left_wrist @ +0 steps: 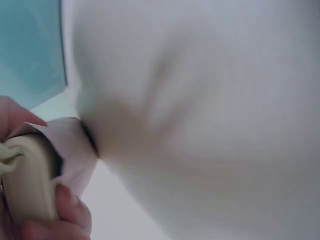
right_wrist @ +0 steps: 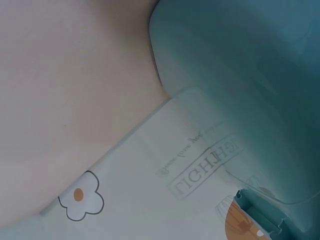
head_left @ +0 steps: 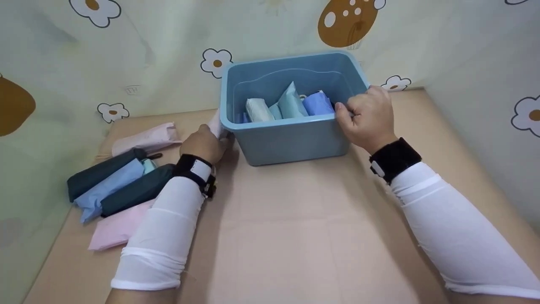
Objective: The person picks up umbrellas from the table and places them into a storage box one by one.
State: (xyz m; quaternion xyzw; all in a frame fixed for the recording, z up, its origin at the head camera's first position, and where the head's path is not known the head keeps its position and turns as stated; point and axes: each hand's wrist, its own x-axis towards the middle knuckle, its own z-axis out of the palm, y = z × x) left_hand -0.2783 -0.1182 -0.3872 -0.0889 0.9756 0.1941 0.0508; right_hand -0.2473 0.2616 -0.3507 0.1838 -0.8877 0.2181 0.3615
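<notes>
My left hand (head_left: 203,145) is beside the left wall of a blue plastic bin (head_left: 295,141). It grips a folded umbrella in a pale pink sleeve (head_left: 216,125); the left wrist view shows the umbrella's beige end (left_wrist: 31,175) with a cord loop, fingers curled round it. My right hand (head_left: 371,118) grips the bin's right rim, thumb over the front corner. Inside the bin lie a white bundle (head_left: 259,110), a teal one (head_left: 292,103) and a blue one (head_left: 318,103); their lower parts are hidden by the front wall.
Left of the bin lie two dark green folded umbrellas (head_left: 107,172), a light blue sleeved one (head_left: 110,185), and pale pink (head_left: 145,138) and pink (head_left: 120,226) sleeved ones. A flower-patterned cloth (head_left: 168,55) rises behind the beige table (head_left: 287,236).
</notes>
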